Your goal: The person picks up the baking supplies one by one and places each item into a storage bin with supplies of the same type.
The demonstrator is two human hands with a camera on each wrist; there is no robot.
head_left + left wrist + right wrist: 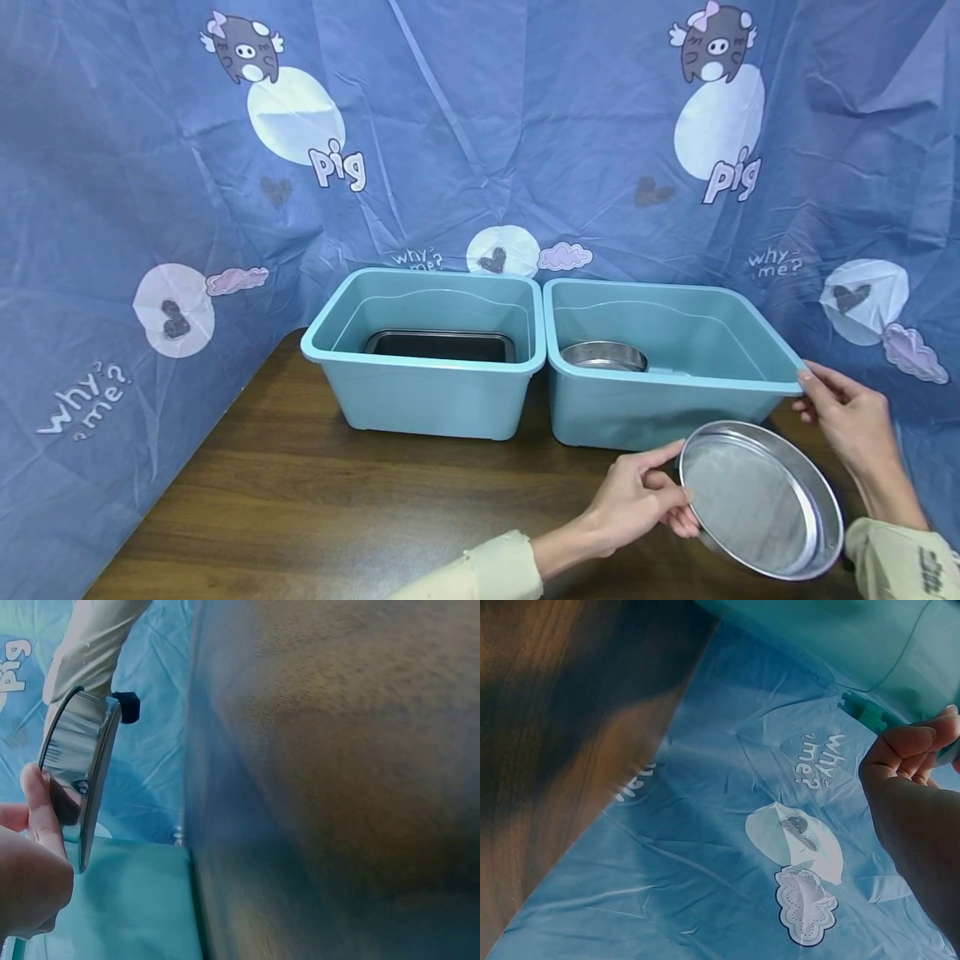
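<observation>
In the head view my left hand (637, 504) pinches the left rim of a round metal cake pan (750, 500). The pan is tilted, its shiny inside facing up toward the camera, in front of the right teal bin (637, 408). From the side, the left wrist view shows the pan's wall (79, 750) with my left fingers (45, 810) at its edge. My right hand (855, 417) grips the front right corner of the right bin's rim, thumb on top; the right wrist view has that hand (911, 754) on the rim too. Another round metal pan (606, 357) sits inside this bin at its left.
A second teal bin (431, 396) stands close at the left, with a dark rectangular baking pan (442, 344) inside. Both bins rest on a brown wooden table (300, 517). Blue printed cloth (450, 125) hangs behind and along the sides.
</observation>
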